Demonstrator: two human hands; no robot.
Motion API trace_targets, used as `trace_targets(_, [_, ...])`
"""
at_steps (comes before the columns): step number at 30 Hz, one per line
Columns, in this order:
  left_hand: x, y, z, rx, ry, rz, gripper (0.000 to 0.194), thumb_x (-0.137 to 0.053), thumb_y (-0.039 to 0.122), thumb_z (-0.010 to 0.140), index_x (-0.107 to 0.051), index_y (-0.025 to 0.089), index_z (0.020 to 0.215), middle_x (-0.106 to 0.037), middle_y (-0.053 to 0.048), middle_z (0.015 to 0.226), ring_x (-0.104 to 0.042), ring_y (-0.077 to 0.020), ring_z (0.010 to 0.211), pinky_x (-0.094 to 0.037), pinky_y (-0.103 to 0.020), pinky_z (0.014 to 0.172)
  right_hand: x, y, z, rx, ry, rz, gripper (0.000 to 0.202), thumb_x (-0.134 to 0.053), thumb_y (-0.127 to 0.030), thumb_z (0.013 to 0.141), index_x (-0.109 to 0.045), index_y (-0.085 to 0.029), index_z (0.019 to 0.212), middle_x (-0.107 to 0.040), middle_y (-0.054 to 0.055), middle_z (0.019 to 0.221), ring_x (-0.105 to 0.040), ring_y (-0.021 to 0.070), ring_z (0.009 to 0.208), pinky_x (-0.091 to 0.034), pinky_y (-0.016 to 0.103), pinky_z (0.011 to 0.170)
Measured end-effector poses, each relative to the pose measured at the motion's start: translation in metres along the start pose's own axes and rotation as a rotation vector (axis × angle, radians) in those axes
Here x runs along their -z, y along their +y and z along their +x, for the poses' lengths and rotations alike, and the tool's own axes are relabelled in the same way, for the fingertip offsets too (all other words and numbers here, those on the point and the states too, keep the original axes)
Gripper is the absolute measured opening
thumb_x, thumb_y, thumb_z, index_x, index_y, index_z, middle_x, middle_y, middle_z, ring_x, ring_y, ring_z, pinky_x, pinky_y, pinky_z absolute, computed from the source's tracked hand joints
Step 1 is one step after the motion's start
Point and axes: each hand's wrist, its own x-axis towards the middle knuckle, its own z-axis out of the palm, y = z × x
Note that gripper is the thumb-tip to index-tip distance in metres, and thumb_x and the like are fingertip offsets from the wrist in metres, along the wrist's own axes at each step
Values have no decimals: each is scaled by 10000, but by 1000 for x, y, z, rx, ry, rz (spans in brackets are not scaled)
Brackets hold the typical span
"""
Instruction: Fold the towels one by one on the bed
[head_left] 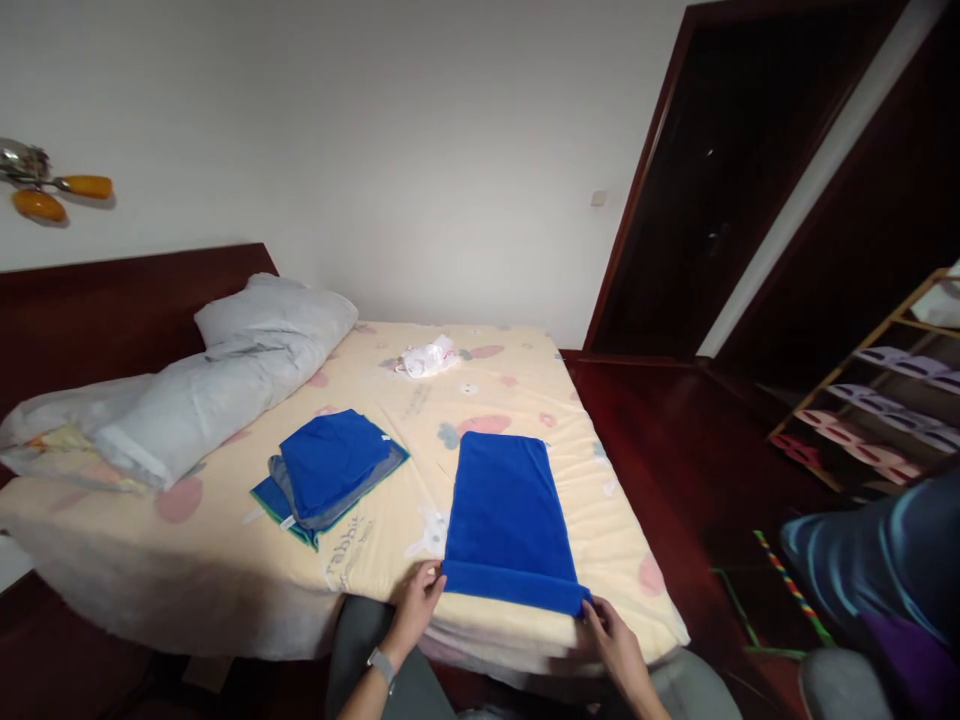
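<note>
A blue towel (510, 510) lies lengthwise on the bed near me, its near end turned over into a flat band. My left hand (421, 592), with a watch on the wrist, is closed on the left end of that band. At the right end of the band, the fingers of my right hand (611, 632) pinch the cloth. To the left of the towel sits a loose pile of blue and grey cloths (334, 465), some with green edging and white tags.
A patterned sheet covers the bed (525, 390). A grey quilt (225, 385) lies by the headboard (135, 290), and a crumpled white item (427, 357) lies toward the wall. On the right stand a slipper rack (855, 370) and a dark door (720, 190); a person's clothed leg (885, 560) is nearby.
</note>
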Motion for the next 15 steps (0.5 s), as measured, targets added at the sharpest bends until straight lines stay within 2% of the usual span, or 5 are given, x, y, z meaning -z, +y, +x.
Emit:
trace_targets(6, [-22,-1,7,-71,171,323,318,-436,366,1006,-661,245,1196,-780,-98,1097,-755,-258,1000,-606,-400,869,0,-13,15,24,2,-222,589,-370,-635,864,-705,-210,1098,-807,128,1002,-767,323,956,-578,387,860])
trace_targets(11, [-25,0,5,-146,167,460,337,-420,366,1034,-626,245,1273,-759,-92,1175,-715,-278,1091,-579,-445,938,0,-28,8,77,-22,-462,611,-251,-532,957,-686,-172,1187,-792,172,1070,-760,333,962,-564,408,803])
trace_targets(15, [-18,7,8,-125,121,584,325,-423,347,1040,-652,258,1251,-761,-85,1152,-702,-290,1064,-561,-456,933,0,-37,4,98,-36,-535,575,-252,-475,976,-689,-172,1194,-796,171,1033,-761,335,923,-552,402,741])
